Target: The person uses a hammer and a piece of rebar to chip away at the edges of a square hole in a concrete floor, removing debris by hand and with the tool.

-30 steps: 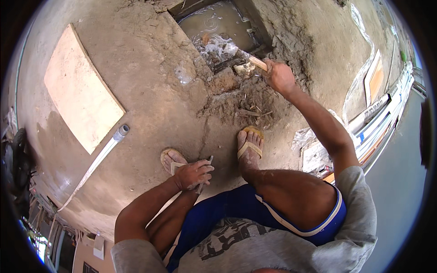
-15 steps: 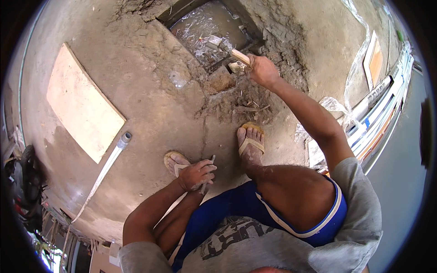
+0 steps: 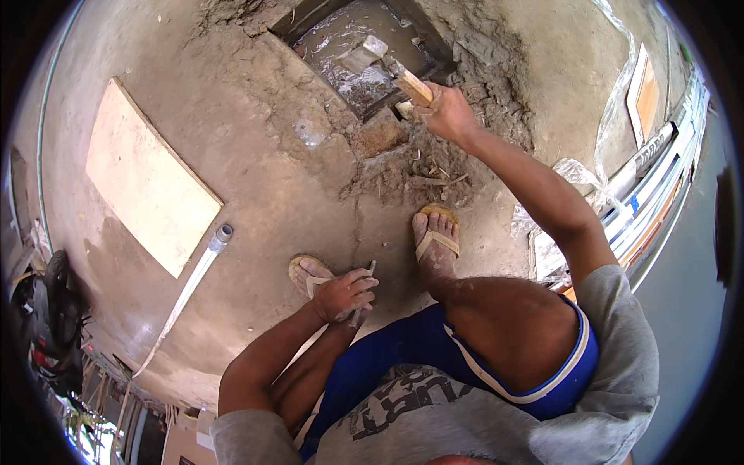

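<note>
My right hand (image 3: 449, 116) reaches out to the pit's near right corner, fingers wrapped round the wooden handle (image 3: 415, 87) of a short tool. The tool's blocky grey head (image 3: 363, 56) hangs over the murky water (image 3: 372, 23) in the square pit; I cannot make out its exact kind. Low by my left knee, my left hand (image 3: 346, 296) is curled round a thin grey rod (image 3: 372, 268), whose ends stick out past the fingers. Both hands look dusty. At the pit's near edge sits a brown, brick-like block (image 3: 383, 136) amid wet mud.
A pale board (image 3: 151, 178) lies on the floor at left, beside a grey pipe (image 3: 209, 260). Clear plastic sheeting (image 3: 577, 174) and stacked long strips (image 3: 659, 201) line the right. A motorbike (image 3: 54, 325) stands at far left. My sandalled feet (image 3: 438, 236) are near the mud.
The tool's head has lifted and turned slightly over the water, with my right hand still on its handle. My left hand keeps its grip on the rod. The whole view has shifted a little.
</note>
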A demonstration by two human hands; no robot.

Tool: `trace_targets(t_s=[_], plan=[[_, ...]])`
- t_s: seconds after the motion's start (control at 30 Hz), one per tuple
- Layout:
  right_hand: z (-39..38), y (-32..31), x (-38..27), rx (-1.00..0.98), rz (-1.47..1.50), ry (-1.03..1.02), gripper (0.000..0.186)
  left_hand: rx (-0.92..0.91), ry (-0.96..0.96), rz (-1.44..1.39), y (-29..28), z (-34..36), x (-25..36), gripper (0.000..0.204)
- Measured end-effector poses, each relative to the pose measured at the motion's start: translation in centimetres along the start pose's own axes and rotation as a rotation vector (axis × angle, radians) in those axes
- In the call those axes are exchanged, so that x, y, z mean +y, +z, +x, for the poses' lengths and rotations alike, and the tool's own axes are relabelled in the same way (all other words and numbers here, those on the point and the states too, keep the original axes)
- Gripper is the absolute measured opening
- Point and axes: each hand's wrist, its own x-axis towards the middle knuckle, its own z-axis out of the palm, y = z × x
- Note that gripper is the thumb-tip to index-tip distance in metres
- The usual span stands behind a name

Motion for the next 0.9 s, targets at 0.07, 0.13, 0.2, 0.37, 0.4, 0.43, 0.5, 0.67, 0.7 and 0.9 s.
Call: trace_targets(t_s=[0.07, 0.13, 0.2, 0.37, 0.4, 0.43, 0.5, 0.67, 0.7, 0.9], plan=[[-0.3, 0.5, 0.7, -0.327, -0.334, -0.025, 0.027, -0.015, 0.028, -0.010, -0.2, 0.3, -0.1, 0.026], [0.1, 3.1, 2.9, -0.741, -0.905, -0.104, 0.026, -0.020, 0.051, -0.023, -0.1, 0.6, -0.4, 0.027], [1.1, 2.0, -0.8, -0.644, -0.837, -0.180, 0.025, -0.017, 0.032, -0.046, 0.6, 0.0, -0.1, 0.027], [-0.1, -0.1, -3.7, -0.231, -0.432, -0.095, 0.028, 0.009, -0.002, -0.013, 0.4, -0.1, -0.1, 0.025], [-0.9, 0.2, -3.4, -0.237, -0.429, -0.100, 0.028, 0.017, -0.015, -0.013, 0.5, -0.1, 0.1, 0.024], [-1.8, 0.9, -2.6, -0.190, -0.315, -0.079, 0.028, 0.034, -0.015, -0.018, 0.5, -0.1, 0.0, 0.025], [-2.8, 1.9, -0.5, -0.125, -0.201, -0.044, 0.028, 0.038, 0.003, -0.018, 0.2, 0.2, -0.1, 0.026], [-0.1, 1.2, -1.6, -0.666, -0.814, -0.219, 0.027, 0.009, 0.037, -0.013, 0.1, 0.2, -0.1, 0.029], [0.3, 0.6, -2.6, -0.617, -0.796, -0.205, 0.029, 0.007, 0.033, -0.014, 0.2, 0.1, -0.1, 0.029], [-2.3, 1.0, -4.3, -0.163, -0.167, -0.024, 0.035, 0.025, -0.002, -0.001, 0.3, 0.0, -0.1, 0.027]])
